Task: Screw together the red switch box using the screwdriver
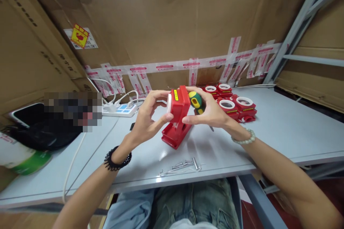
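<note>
Above the desk, a red plastic housing (180,105) with a yellow label and a white ring on its left side is held up between both hands. My left hand (149,116) is closed around the ring side, its thumb on the front edge. My right hand (212,109) steadies the other side with its thumb and also keeps a green-and-yellow screwdriver (196,101) tucked in the palm. The screwdriver's shaft shows below that hand. Beneath the housing is a red tray-like part (174,137); whether the two are joined I cannot tell. Several loose screws (184,164) lie near the desk's front edge.
Several red units with white rings (236,105) stand behind my right hand. A white power strip (119,110) with plugs and cables sits at the left. Further left are a black bag (51,137) and a white-green container (29,161). Cardboard (166,25) walls the back.
</note>
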A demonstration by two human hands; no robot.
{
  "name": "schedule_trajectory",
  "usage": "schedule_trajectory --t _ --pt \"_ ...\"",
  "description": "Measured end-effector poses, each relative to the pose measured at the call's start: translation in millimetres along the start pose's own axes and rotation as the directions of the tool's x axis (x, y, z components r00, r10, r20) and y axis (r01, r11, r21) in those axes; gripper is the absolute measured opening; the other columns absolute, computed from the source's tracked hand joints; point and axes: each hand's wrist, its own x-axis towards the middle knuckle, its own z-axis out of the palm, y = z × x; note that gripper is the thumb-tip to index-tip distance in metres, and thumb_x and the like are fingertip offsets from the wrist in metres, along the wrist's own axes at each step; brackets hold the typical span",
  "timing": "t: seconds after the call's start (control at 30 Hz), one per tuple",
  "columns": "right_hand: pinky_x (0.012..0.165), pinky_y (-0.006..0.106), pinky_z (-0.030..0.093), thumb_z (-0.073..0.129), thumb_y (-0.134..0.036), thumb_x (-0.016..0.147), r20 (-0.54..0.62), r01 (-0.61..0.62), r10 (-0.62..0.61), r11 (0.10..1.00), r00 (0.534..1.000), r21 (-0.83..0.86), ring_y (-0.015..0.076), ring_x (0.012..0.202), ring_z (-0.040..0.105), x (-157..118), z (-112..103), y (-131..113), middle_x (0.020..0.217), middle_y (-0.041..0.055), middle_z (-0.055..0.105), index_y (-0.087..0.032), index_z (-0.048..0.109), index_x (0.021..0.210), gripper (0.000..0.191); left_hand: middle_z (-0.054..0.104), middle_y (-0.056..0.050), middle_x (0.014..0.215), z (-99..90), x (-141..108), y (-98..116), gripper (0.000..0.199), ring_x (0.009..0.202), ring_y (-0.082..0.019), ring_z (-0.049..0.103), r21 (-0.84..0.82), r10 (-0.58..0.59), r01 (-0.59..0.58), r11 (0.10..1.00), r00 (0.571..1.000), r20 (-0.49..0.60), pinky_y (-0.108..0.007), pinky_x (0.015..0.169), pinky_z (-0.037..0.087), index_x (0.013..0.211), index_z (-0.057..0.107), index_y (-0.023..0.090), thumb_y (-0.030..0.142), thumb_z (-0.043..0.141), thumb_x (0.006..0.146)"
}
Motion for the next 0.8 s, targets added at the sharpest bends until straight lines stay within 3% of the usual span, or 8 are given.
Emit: schedule_trajectory --t 0.2,0.33,0.4,0.47,0.5,0.6,0.7,0.8 --pt "0.070 0.026 0.052 0.078 -0.041 0.067 0.089 -0.121 0.100 0.958 0.991 0.260 0.0131 0.077 0.063 -0.8 8.4 0.2 0.081 0.0001 0.065 -0.017 0.065 0.103 0.045 0.054 -0.014 0.114 7.6 -3.2 0.0 0.045 0.101 -0.024 0.053 0.337 0.306 -0.280 0.899 0.952 -0.027 -0.038 0.081 0.051 0.134 0.043 0.018 0.045 0.044 0.097" --pt "0.054 0.022 0.046 0.068 -0.045 0.077 0.145 -0.165 0.139 0.968 0.980 0.187 0.0085 0.059 0.053 -4.3 11.3 0.5 0.069 -0.0024 0.057 -0.015 0.064 0.090 0.032 0.054 -0.010 0.100 13.4 -5.8 -1.5 0.043 0.081 -0.019 0.051 0.395 0.327 -0.286 0.873 0.944 -0.040 -0.034 0.068 0.048 0.128 0.042 0.016 0.047 0.034 0.100" --pt "0.060 0.025 0.051 0.072 -0.043 0.073 0.087 -0.119 0.117 0.992 0.989 0.029 0.0114 0.065 0.058 -6.3 11.7 0.6 0.078 0.0002 0.063 -0.015 0.063 0.099 0.039 0.054 -0.008 0.096 16.6 -7.9 -1.9 0.043 0.077 -0.018 0.051 0.343 0.225 -0.188 0.921 0.972 -0.073 -0.033 0.066 0.047 0.122 0.044 0.016 0.050 0.029 0.100" --pt "0.073 0.032 0.056 0.079 -0.039 0.065 0.014 0.000 0.003 0.976 1.000 -0.218 0.0184 0.082 0.065 -7.9 11.6 0.9 0.097 0.0062 0.068 -0.014 0.057 0.116 0.060 0.055 -0.006 0.090 18.7 -8.8 -2.5 0.045 0.074 -0.017 0.053 0.217 -0.024 0.043 0.975 0.996 -0.089 -0.032 0.067 0.046 0.112 0.048 0.017 0.053 0.024 0.101" --pt "0.081 0.035 0.056 0.080 -0.035 0.064 0.018 0.086 -0.086 0.931 0.996 -0.354 0.0221 0.093 0.066 -8.7 11.6 1.1 0.108 0.0095 0.068 -0.014 0.054 0.123 0.068 0.055 -0.005 0.085 19.1 -8.6 -3.0 0.047 0.072 -0.017 0.053 0.127 -0.176 0.183 0.975 0.982 -0.066 -0.031 0.066 0.045 0.105 0.050 0.017 0.055 0.022 0.101" --pt "0.089 0.037 0.056 0.071 -0.019 0.069 0.179 0.333 -0.286 0.704 0.941 -0.627 0.0261 0.116 0.059 -11.0 12.7 1.1 0.130 0.0128 0.061 -0.015 0.050 0.132 0.066 0.048 0.000 0.067 18.6 -6.1 -6.4 0.056 0.057 -0.014 0.045 -0.156 -0.512 0.521 0.839 0.853 0.099 -0.028 0.056 0.039 0.080 0.050 0.018 0.064 0.023 0.097" --pt "0.081 0.032 0.059 0.063 -0.011 0.073 0.274 0.409 -0.309 0.578 0.911 -0.706 0.0244 0.124 0.055 -13.1 14.8 -1.0 0.138 0.0101 0.057 -0.018 0.049 0.135 0.064 0.036 0.004 0.054 17.0 -4.8 -9.3 0.058 0.046 -0.010 0.030 -0.323 -0.633 0.671 0.668 0.740 0.229 -0.024 0.045 0.025 0.064 0.040 0.020 0.070 0.030 0.091" --pt "0.085 0.034 0.059 0.061 -0.010 0.075 0.265 0.394 -0.302 0.549 0.916 -0.737 0.0248 0.128 0.053 -13.2 13.2 -2.6 0.144 0.0094 0.052 -0.020 0.048 0.136 0.064 0.028 0.007 0.049 14.3 -6.3 -8.8 0.051 0.043 -0.007 0.020 -0.313 -0.667 0.734 0.603 0.679 0.306 -0.022 0.044 0.013 0.064 0.037 0.020 0.064 0.046 0.087"
